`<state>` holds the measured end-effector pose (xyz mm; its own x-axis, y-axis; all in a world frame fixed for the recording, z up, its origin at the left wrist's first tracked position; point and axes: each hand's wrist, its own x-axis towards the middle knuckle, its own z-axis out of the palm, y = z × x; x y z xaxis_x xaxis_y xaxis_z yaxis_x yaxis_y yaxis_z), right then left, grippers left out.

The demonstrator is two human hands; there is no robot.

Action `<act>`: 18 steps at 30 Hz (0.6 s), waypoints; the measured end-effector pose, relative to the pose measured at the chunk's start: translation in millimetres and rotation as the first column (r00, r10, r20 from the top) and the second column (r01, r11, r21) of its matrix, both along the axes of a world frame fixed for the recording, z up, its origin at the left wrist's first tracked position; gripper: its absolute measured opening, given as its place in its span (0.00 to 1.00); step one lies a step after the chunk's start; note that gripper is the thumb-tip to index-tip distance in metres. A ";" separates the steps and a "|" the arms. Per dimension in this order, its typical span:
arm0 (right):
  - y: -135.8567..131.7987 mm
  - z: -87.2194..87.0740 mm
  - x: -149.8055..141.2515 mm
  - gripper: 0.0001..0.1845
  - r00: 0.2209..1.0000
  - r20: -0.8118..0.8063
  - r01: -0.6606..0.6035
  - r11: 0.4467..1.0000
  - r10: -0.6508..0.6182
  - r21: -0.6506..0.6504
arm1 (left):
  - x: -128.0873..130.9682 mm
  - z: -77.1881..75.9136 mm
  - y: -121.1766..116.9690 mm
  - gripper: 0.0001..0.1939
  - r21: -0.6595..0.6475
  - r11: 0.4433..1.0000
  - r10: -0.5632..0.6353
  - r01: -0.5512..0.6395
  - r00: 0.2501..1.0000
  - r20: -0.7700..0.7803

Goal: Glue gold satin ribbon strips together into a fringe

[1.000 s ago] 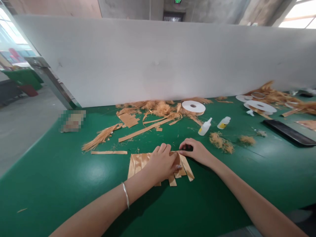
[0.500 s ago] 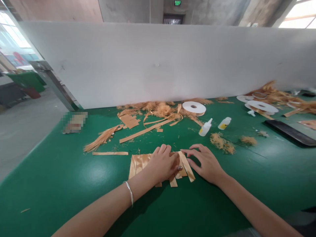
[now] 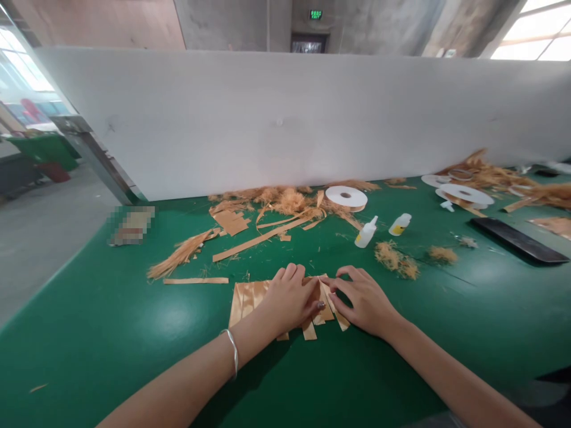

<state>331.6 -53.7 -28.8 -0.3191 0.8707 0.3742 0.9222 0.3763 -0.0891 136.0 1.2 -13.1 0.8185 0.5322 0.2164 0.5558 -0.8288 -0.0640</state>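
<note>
Golden satin ribbon strips (image 3: 251,297) lie side by side in an overlapping row on the green table, their lower ends uneven. Across the middle of the row my left hand (image 3: 288,300) presses down with curled fingers, hiding part of the strips; its thumb and index hold the ribbon near the right end. My right hand (image 3: 368,300) is at the right end of the row, fingers bent and apart, fingertips touching the top of the last slanted strip. A single ribbon strip (image 3: 196,281) lies separately to the left.
Frayed fibres (image 3: 285,199), cut ribbon pieces (image 3: 232,221) and a white ribbon spool (image 3: 347,198) lie toward the white partition (image 3: 200,119). Two small bottles (image 3: 366,232) stand right of centre. Fibre tufts (image 3: 397,260) and a black tray (image 3: 517,239) lie farther right.
My right hand drew back a little from the strips with its fingers spreading, then came left onto the last strip again. My left hand stays pressed on the row.
</note>
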 end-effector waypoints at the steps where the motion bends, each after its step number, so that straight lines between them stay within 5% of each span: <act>1: -0.2 0.0 -0.2 0.16 1.000 -0.006 0.004 1.000 -0.004 0.000 | 0.0 0.0 0.0 0.21 0.000 1.000 0.000 0.000 1.000 0.001; 18: -1.5 -3.2 -15.0 0.16 0.996 0.090 -0.022 0.971 0.001 0.237 | 0.2 1.5 -0.3 0.21 -0.034 0.999 0.004 -0.004 1.000 -0.004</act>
